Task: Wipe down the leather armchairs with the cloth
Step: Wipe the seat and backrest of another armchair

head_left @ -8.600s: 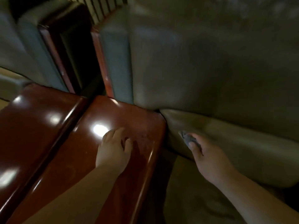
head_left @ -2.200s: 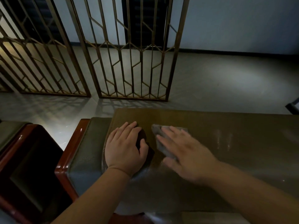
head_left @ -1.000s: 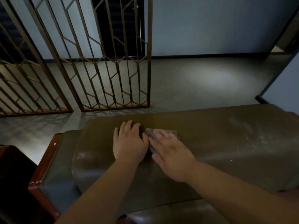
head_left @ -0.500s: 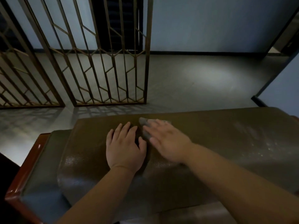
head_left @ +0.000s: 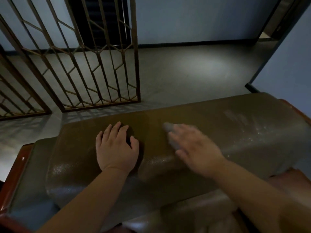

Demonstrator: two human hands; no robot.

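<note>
Hands apart now on top of the armchair backrest (head_left: 193, 115): the left hand (head_left: 116, 148) rests flat with fingers spread near the left end, while the right hand (head_left: 195, 148), blurred mid-stroke, presses the grey cloth (head_left: 168, 127) under straight fingers toward the middle. Half a second ago the cloth was right beside the left thumb, so the wipe is travelling rightward, toward the dusty streaks at the right end, which I'd say are next.

Backrest top (head_left: 235, 132) open rightward; metal grille (head_left: 101, 73) stands well behind.
</note>
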